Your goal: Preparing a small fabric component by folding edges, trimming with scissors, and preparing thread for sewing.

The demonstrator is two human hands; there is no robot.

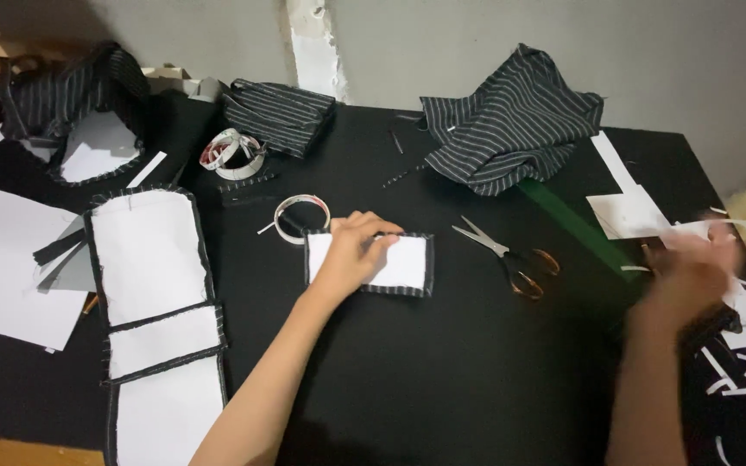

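Left hand (351, 255) fingers press flat on white patch (373, 263); scissors (511, 259) beside; right hand (692, 272) blurred, grip unclear.

Fabric patch (403, 263) mid-table, tape roll (301, 217) just behind-left, scissors (511, 256) to its right, ruler (576, 226) beyond.

You are working at a black table (442, 362). Near its middle lies a small white patch with striped edging (390, 263), scissors (511, 259) just to its right. Toward the far edge sit a tape roll (301, 216) and crumpled striped fabric (511, 121). Long white panels (153, 302) run down the left side, and paper scraps (736, 380) litter the right edge.
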